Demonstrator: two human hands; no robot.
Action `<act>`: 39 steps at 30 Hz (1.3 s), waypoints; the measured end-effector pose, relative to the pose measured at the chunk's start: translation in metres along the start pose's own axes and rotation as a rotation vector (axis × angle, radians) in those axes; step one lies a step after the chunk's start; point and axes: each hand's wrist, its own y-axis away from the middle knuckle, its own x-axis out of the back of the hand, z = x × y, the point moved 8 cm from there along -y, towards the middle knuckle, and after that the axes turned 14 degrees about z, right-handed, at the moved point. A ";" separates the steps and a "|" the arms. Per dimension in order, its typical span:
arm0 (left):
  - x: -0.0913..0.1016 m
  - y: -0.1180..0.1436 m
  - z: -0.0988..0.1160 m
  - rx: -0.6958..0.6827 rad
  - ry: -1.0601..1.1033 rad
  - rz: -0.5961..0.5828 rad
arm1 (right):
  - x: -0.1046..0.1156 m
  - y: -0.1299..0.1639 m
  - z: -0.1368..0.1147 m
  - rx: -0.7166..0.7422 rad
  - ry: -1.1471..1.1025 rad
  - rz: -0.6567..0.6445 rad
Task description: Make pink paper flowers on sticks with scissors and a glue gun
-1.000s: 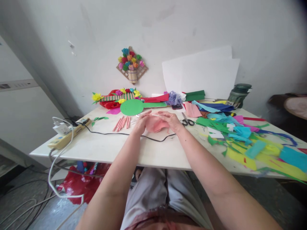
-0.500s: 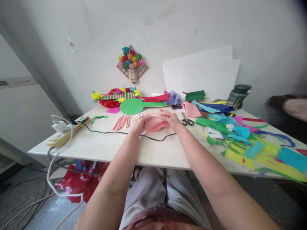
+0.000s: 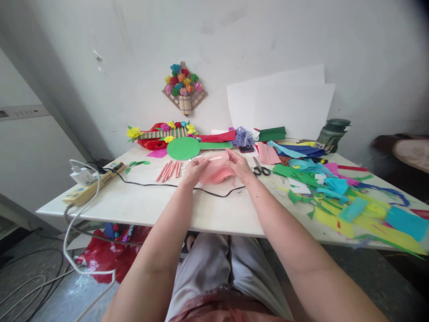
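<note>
Both my hands meet at the middle of the white table. My left hand and my right hand each grip an edge of a soft pink paper sheet, held just above the tabletop. A thin white stick lies along the sheet's top edge between my fingers. Several rolled pink paper sticks lie just left of my left hand. Black scissors rest right of my right hand. A black cable runs under my wrists.
A green paper disc and a flower-decorated mat lie at the back. Coloured paper scraps cover the table's right side. A power strip with white cables sits at the left edge. A green jar and white sheets stand by the wall.
My hands have lifted and spread the pink sheet a little, and my fingers now pinch its top edge along the white stick. The view has tilted slightly.
</note>
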 end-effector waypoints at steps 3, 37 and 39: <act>0.007 -0.006 0.004 -0.026 0.108 0.068 | 0.008 -0.006 0.003 0.067 0.220 0.066; 0.009 -0.007 0.009 0.098 0.466 0.062 | -0.067 0.051 -0.011 0.616 1.011 -0.544; 0.008 -0.005 0.010 0.111 0.485 0.045 | -0.071 0.054 -0.011 0.590 1.038 -0.578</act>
